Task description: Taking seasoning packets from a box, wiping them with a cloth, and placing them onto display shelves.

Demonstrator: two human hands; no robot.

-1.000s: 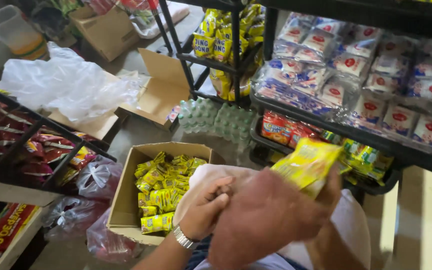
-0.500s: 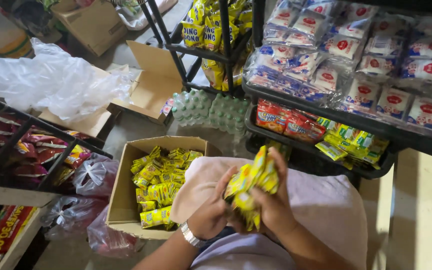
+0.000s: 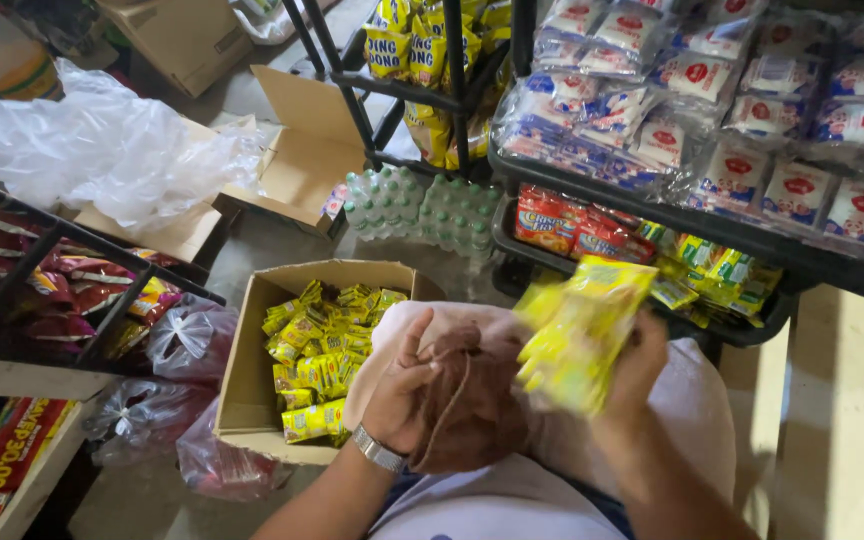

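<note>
**Yellow packets held up in the right hand, shelf just beyond**

Yellow packets, a blurred bundle, were gripped in the right hand, fingers closed around the lower end, with the long axis running up and slightly rightward from that hand. The left hand, wearing a wristwatch, lay to the left of the bundle and apart from it, fingers curled against a brownish cloth on the lap; whether it pinched the cloth could not be told. Left of the knees stood an open cardboard box part-filled with similar yellow packets, nearer the left hand. Just beyond the bundle, a low black shelf tray held more packets, its front edge close. Bottled water stood farther back, hemming the floor between box and rack.
</note>
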